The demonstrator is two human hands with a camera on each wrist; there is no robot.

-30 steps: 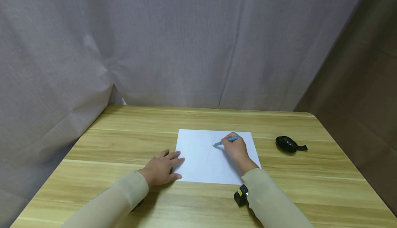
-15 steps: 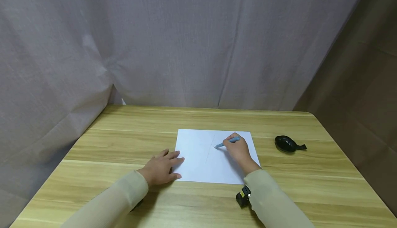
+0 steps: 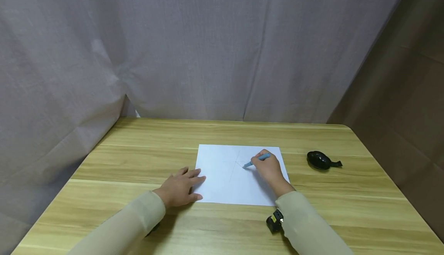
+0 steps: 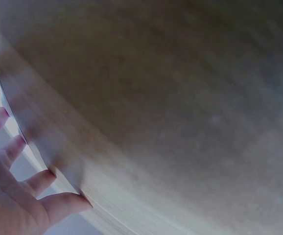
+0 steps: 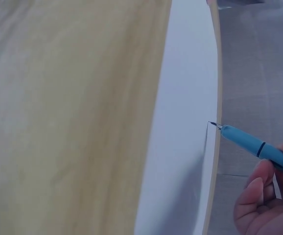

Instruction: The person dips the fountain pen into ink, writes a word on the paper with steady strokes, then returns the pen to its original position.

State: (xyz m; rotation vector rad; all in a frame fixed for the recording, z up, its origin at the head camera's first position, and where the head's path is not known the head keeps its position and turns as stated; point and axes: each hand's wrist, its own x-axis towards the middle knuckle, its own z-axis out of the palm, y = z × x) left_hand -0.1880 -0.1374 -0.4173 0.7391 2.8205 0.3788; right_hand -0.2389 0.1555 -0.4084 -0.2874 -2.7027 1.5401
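Note:
A white sheet of paper [image 3: 218, 191] lies on the wooden table. My right hand [image 3: 269, 170] pinches a light blue fountain pen [image 3: 257, 160], its tip on the sheet right of the middle. Thin strokes mark the paper: a long slanted line, a faint level one and a short diagonal ending at the tip. In the right wrist view the metal nib of the fountain pen [image 5: 244, 141] shows at the end of the blue barrel. With fingers spread, my left hand [image 3: 180, 188] rests at the paper's left edge; its spread fingers also show in the left wrist view.
To the right on the table [image 3: 114, 162] lies a glossy black oval object [image 3: 319, 160] with a narrow flared tail. A grey cloth [image 3: 194, 54] hangs behind the table. Under my right sleeve sits a small black wrist camera [image 3: 274, 222].
My right hand has moved slightly right and down with the fountain pen, and a short diagonal stroke has grown from the long line. The left hand stays in place.

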